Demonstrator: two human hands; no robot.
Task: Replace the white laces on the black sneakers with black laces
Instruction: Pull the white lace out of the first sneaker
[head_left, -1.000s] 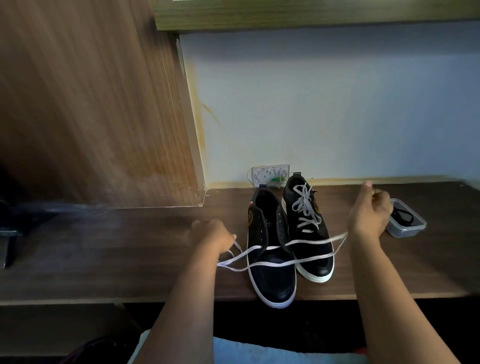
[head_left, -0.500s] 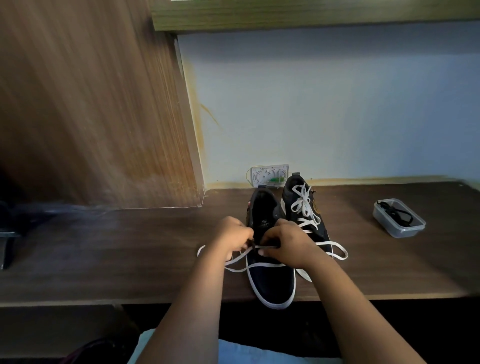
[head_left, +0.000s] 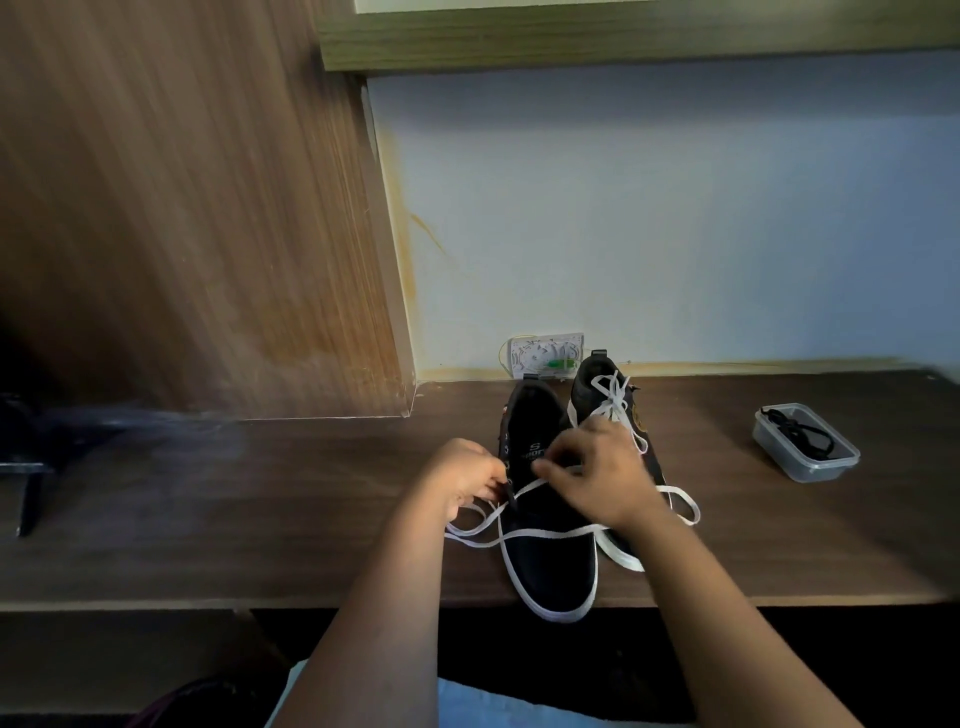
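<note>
Both grips pinch white lace (head_left: 540, 532) – L hand (head_left: 464, 480), R hand (head_left: 597, 475) – sneaker (head_left: 545, 545) on wood desk (head_left: 260, 509).

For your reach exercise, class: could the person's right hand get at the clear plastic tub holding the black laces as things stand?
Probably yes: the clear plastic tub sits uncovered on the brown wooden desk, nothing between it and the right hand, which pinches the white lace.

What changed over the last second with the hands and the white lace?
Both hands came in from a wide pull to the near sneaker. The left hand and right hand now pinch the white lace at its eyelets; its slack droops. The far sneaker and container stayed put.
</note>
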